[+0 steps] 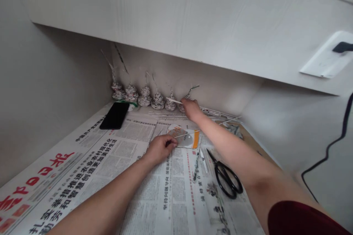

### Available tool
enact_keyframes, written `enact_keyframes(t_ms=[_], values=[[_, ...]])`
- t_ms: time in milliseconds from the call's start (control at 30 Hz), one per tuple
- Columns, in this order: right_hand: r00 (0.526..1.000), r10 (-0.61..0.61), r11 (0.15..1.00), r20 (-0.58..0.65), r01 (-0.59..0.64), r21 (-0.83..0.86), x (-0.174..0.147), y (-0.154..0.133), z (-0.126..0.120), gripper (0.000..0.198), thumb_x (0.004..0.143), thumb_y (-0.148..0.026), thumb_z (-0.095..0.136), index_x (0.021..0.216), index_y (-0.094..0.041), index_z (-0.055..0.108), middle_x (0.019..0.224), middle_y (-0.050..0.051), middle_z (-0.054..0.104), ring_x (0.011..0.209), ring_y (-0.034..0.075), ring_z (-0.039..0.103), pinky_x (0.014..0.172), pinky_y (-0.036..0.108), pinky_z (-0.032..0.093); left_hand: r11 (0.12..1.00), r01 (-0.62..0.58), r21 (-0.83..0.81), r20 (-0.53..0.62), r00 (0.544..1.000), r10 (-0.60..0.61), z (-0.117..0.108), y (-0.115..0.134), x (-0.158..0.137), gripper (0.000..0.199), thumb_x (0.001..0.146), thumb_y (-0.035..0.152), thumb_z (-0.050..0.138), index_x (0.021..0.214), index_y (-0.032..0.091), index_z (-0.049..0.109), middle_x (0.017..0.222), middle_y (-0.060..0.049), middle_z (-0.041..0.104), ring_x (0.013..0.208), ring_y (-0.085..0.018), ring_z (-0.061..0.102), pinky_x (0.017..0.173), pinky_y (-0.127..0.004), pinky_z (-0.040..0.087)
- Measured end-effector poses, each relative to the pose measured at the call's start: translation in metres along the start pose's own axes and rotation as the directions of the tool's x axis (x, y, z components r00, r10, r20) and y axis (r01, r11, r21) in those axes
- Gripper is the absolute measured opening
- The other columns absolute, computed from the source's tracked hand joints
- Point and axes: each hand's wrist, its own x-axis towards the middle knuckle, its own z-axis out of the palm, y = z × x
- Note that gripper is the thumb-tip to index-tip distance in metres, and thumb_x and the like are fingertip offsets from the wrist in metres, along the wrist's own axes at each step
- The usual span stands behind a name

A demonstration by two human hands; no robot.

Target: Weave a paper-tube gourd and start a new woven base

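Note:
My left hand (161, 148) is above the newspaper, its thumb and fingers pinched on the end of a long thin paper stick (189, 133). This stick slants up to the right, over a grey and orange card (182, 141), and passes beneath my right forearm. Farther back, my right hand (191, 109) is closed on a short pale stick (174, 100) pointing left. It is in front of the rightmost of several small gourd-shaped figures (145, 97) coiled from paper strips, partly hiding it. Long paper sticks (179, 115) lie along the back, beside that hand.
Newspaper (116, 180) covers the table. Black-handled scissors (226, 180) and a slim white tool (204, 161) lie to the right. A black phone (114, 115) rests back left. Overhead, a pale panel (176, 14) overhangs the back; a dark cable (328, 154) hangs at right.

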Motion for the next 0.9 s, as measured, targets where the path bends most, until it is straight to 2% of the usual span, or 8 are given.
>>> enact_keyframes(t_ms=[233,333,467,600,667,767,900], values=[[0.991,0.124,0.990,0.045,-0.120,-0.078,-0.051,0.068,0.004,0.031,0.090,-0.008,0.037,0.111,-0.011,0.059,0.103,0.017,0.068,0.099,0.026,0.061,0.083,0.034,0.034,1.000,-0.017,0.019,0.004,1.000,0.017,0.000,-0.001,0.000,0.017,0.082,0.030,0.058,0.087,0.021,0.072,0.086,-0.001,0.073,0.078,-0.017,0.064,0.071,-0.026,0.044],[0.993,0.113,0.988,0.027,-0.110,-0.105,-0.059,0.075,-0.002,0.031,0.089,-0.007,0.037,0.111,-0.009,0.059,0.100,0.018,0.068,0.097,0.027,0.060,0.083,0.035,0.034,0.999,-0.027,0.027,-0.001,1.000,0.027,0.000,-0.001,0.000,0.016,0.082,0.029,0.060,0.090,0.022,0.072,0.090,-0.002,0.073,0.081,-0.017,0.063,0.073,-0.026,0.044],[0.999,-0.033,0.993,-0.035,0.029,-0.118,-0.054,0.046,-0.017,0.034,0.088,-0.005,0.039,0.116,-0.012,0.056,0.112,0.016,0.064,0.108,0.025,0.053,0.094,0.034,0.030,0.998,-0.059,0.028,-0.038,0.997,0.060,-0.001,-0.001,0.000,0.028,0.080,0.026,0.063,0.106,0.023,0.070,0.108,-0.005,0.069,0.085,-0.018,0.062,0.078,-0.029,0.047],[0.983,-0.172,0.977,-0.064,0.162,-0.135,-0.050,0.003,-0.028,0.031,0.091,-0.006,0.038,0.111,-0.015,0.058,0.108,0.013,0.064,0.105,0.024,0.051,0.095,0.034,0.031,0.993,-0.121,0.011,-0.105,0.987,0.122,-0.002,-0.002,0.000,0.049,0.078,0.025,0.064,0.127,0.023,0.058,0.135,-0.010,0.055,0.091,-0.018,0.060,0.086,-0.033,0.048],[0.974,-0.210,0.969,-0.087,0.196,-0.148,-0.053,-0.017,-0.031,0.029,0.091,-0.007,0.038,0.110,-0.015,0.058,0.107,0.013,0.063,0.104,0.026,0.051,0.095,0.036,0.031,0.993,-0.114,-0.008,-0.137,0.984,0.111,-0.001,-0.002,0.001,0.055,0.078,0.030,0.065,0.131,0.022,0.053,0.134,-0.011,0.055,0.089,-0.018,0.060,0.087,-0.035,0.048],[0.959,-0.258,0.958,-0.114,0.239,-0.159,-0.061,-0.043,-0.034,0.025,0.091,-0.009,0.040,0.107,-0.016,0.058,0.105,0.014,0.063,0.102,0.028,0.050,0.093,0.039,0.032,0.989,-0.079,-0.123,-0.206,0.977,0.052,0.000,-0.002,0.003,0.064,0.078,0.044,0.065,0.134,0.018,0.048,0.126,-0.012,0.059,0.086,-0.019,0.060,0.083,-0.035,0.050],[0.946,-0.302,0.947,-0.117,0.284,-0.153,-0.074,-0.074,-0.033,0.019,0.093,-0.018,0.045,0.104,-0.017,0.060,0.100,0.013,0.064,0.098,0.028,0.052,0.090,0.040,0.034,0.937,0.046,-0.347,-0.181,0.977,-0.115,-0.001,0.002,0.002,0.056,0.083,0.059,0.051,0.114,0.013,0.060,0.104,-0.011,0.067,0.080,-0.020,0.062,0.068,-0.030,0.051]])
